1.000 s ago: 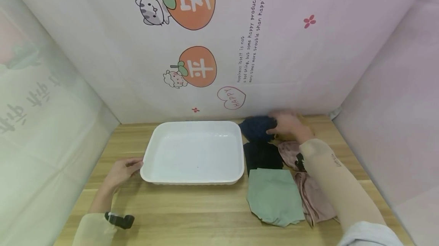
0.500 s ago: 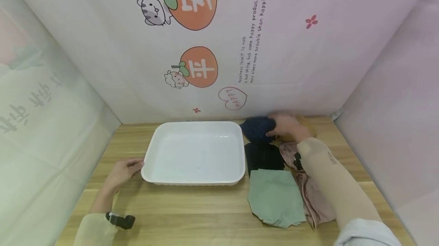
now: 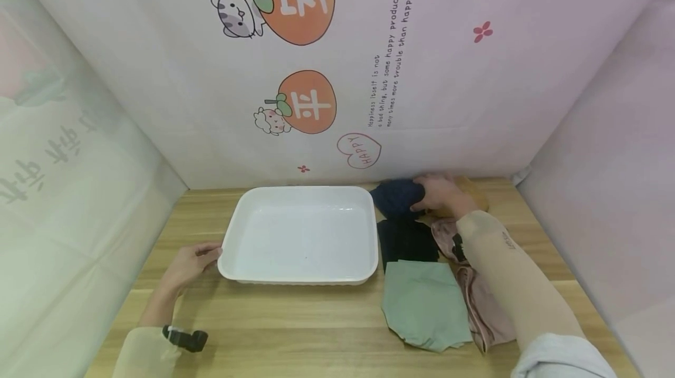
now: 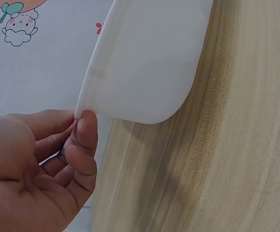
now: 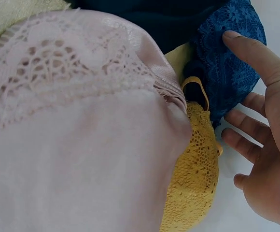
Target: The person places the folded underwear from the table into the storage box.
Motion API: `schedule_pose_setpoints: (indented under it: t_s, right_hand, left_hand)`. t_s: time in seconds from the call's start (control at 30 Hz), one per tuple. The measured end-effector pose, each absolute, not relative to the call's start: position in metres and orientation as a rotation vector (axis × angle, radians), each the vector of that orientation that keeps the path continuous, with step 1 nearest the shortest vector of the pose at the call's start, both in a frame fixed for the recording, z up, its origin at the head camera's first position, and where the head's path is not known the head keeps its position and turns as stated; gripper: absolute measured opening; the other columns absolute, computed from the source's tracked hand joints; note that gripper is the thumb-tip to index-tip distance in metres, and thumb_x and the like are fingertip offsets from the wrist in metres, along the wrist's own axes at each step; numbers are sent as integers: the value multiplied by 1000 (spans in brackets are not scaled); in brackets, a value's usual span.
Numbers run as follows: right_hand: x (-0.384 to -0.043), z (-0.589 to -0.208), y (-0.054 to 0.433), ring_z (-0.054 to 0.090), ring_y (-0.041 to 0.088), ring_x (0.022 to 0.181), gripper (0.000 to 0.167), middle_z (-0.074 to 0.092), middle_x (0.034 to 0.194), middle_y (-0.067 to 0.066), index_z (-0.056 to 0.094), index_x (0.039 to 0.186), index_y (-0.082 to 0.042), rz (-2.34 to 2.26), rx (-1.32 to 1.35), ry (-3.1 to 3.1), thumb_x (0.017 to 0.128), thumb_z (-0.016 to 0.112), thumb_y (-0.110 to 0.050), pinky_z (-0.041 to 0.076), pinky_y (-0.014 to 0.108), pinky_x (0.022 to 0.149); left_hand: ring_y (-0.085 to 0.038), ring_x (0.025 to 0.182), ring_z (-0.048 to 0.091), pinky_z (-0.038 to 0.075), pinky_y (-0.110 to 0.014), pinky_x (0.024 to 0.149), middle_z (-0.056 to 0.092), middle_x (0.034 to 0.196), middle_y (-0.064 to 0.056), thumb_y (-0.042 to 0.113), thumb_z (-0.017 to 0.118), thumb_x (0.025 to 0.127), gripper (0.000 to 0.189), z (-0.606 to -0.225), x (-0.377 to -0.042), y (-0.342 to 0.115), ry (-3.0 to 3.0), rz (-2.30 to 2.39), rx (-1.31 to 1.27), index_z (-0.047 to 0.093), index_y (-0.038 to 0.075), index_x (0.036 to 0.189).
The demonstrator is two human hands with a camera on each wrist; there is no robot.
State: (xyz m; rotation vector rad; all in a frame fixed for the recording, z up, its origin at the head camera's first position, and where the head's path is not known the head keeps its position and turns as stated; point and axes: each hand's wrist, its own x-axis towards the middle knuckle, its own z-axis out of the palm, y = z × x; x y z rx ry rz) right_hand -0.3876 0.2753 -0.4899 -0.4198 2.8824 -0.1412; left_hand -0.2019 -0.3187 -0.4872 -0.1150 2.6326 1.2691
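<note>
A white rectangular tray (image 3: 303, 243) stands on the wooden table. My left hand (image 3: 190, 266) pinches its left rim; the left wrist view shows thumb and bent fingers (image 4: 84, 128) meeting at the edge. At the back right, my right hand (image 3: 440, 193) grips the side of a dark blue lace bra (image 3: 398, 197). Its thumb (image 5: 246, 48) lies on the lace face, and the index finger passes behind the cup in the right wrist view. A mustard lace bra (image 5: 193, 174) with a thin strap sits beside it, partly hidden under the right hand in the head view.
Black cloth (image 3: 408, 243) lies right of the tray, in front of the blue bra. Nearer are a folded pale green garment (image 3: 424, 302) and a pink one (image 3: 482, 313). Another pink satin piece with lace trim (image 5: 82, 92) fills much of the right wrist view. Printed cloth walls (image 3: 437, 102) enclose the table.
The right hand, blurred earlier, is now steadier at the blue bra, having shifted only slightly. The left hand keeps its pinch on the tray rim. The head view has moved a little.
</note>
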Motion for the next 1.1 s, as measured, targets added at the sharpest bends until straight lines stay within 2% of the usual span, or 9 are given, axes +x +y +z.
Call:
schedule_pose_setpoints:
  t_s: [0.3, 0.47, 0.67, 0.9, 1.1]
  right_hand:
    - [-385, -495, 274, 36, 46, 140, 88, 45, 151, 23, 47, 147, -6, -142, -444, 2884, 78, 81, -50, 16, 69, 116]
    - [-386, -502, 275, 37, 45, 139, 85, 48, 149, 22, 50, 146, -7, -183, -439, 2894, 79, 80, -49, 15, 68, 116]
    - [-390, -509, 279, 41, 44, 136, 80, 52, 144, 22, 53, 142, -7, -209, -451, 2909, 80, 79, -50, 17, 66, 115]
    - [-395, -513, 279, 47, 43, 130, 69, 59, 138, 19, 59, 136, -6, -194, -505, 2957, 83, 77, -46, 21, 65, 111]
    - [-398, -514, 277, 49, 42, 128, 67, 61, 135, 19, 61, 134, -4, -196, -518, 2972, 84, 77, -45, 22, 64, 111]
  left_hand:
    - [-12, 95, 64, 58, -32, 80, 66, 126, -20, 32, 54, 104, 47, -491, -203, -320, 2621, 1285, -132, 58, -1, 137]
    - [-12, 93, 64, 58, -33, 79, 68, 124, -19, 32, 55, 104, 46, -493, -203, -320, 2627, 1284, -144, 58, -1, 136]
    - [-12, 99, 65, 59, -33, 83, 65, 129, -21, 33, 54, 104, 48, -493, -203, -321, 2616, 1296, -132, 57, -1, 137]
    - [-15, 92, 64, 58, -33, 77, 68, 123, -19, 31, 54, 104, 46, -489, -204, -320, 2622, 1308, -124, 58, -2, 136]
    - [-15, 89, 63, 57, -31, 75, 69, 119, -17, 32, 54, 104, 46, -489, -205, -320, 2629, 1312, -124, 58, -1, 135]
